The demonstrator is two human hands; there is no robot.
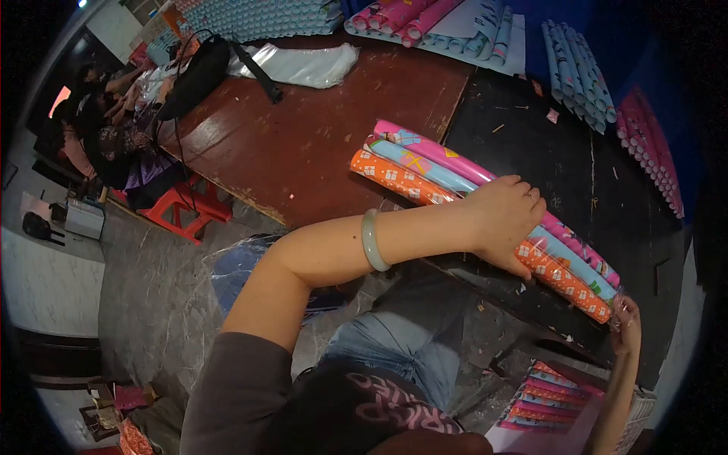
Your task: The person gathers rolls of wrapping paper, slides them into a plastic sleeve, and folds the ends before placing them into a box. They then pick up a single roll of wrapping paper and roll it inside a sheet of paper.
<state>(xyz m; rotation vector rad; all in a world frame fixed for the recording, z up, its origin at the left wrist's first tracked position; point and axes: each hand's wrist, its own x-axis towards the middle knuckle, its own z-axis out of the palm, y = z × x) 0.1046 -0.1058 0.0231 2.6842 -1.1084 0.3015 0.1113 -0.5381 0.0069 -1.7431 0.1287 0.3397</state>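
Note:
Three wrapping-paper rolls lie side by side at a slant on the dark tabletop: a pink roll [425, 144], a light blue roll [565, 254] and an orange roll with white gift prints [394, 176]. Shiny clear film covers them. My left hand [504, 220], below a pale green bangle [371, 241], is wrapped over the middle of the bundle and hides part of it. At the bundle's lower right end, my right hand [626, 322] pinches the clear film, its fingers closed.
Stacked rolls [402, 19] line the far edge, with blue rolls [576, 76] and pink rolls [648, 152] on the right. Clear bags [303, 64] and a black bag [199, 80] lie back left. People [114, 144] sit left near a red stool [178, 212]. More rolls [546, 398] lie below right.

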